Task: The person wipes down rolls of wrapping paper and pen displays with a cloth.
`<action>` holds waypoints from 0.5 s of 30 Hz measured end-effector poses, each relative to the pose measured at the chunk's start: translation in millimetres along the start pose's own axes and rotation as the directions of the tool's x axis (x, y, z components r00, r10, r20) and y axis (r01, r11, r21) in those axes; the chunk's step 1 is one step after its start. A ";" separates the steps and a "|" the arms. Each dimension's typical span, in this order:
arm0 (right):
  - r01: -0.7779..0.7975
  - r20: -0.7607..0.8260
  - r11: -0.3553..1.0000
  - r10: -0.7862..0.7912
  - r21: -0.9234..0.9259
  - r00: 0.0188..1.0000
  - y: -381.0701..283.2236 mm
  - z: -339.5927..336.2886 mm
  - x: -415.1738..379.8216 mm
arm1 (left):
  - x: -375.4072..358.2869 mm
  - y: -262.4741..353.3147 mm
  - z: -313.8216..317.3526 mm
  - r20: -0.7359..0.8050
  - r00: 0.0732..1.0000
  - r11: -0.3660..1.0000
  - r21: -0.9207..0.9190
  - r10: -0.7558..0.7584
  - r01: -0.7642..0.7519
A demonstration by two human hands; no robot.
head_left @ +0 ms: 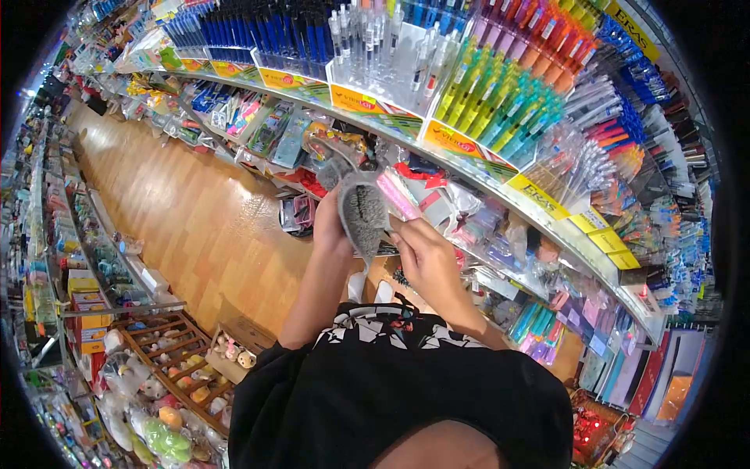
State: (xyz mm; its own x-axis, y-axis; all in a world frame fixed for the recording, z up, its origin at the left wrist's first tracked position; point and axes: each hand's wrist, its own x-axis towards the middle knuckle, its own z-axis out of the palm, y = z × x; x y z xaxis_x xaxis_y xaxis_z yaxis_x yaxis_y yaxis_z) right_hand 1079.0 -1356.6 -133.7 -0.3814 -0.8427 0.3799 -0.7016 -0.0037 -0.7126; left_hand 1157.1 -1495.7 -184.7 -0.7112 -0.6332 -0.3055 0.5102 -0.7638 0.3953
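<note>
Black shirt (406,383) nearest; beyond it my left hand (332,227) grasps the grey item (366,213), long axis pointing away from me; my right hand (426,254), curled, is at its right edge, grip unclear.

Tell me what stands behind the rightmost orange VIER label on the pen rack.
Behind the orange VIER label stand yellow-green pens and teal pens. Their upper parts show; whatever reaches down behind the label is covered, so I can't see their lower tips.
</note>
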 end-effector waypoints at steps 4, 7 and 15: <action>-0.014 0.023 0.995 0.012 0.098 1.000 2.4 -0.2 -3.7 | -3.1 9.5 -8.8 0.019 0.999 0.997 -0.074 -0.037 0.038; -0.046 0.053 0.993 0.040 0.111 0.998 1.9 0.8 -2.6 | 2.5 17.7 -14.2 -0.039 0.999 0.993 -0.110 0.038 -0.042; -0.260 -0.130 0.876 0.337 0.406 0.932 -5.8 -102.6 35.9 | -7.4 136.2 -101.4 -0.399 0.772 0.861 0.104 0.494 -0.497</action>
State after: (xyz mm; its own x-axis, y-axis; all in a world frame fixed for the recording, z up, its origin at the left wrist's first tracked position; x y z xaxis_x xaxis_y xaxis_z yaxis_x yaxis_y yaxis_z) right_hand 1007.6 -1331.6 -55.4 -0.6705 -0.7170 0.1904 -0.2706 -0.0026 -0.9627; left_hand 1280.9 -1607.8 -216.4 -0.1040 -0.9164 -0.3866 0.7428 -0.3300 0.5825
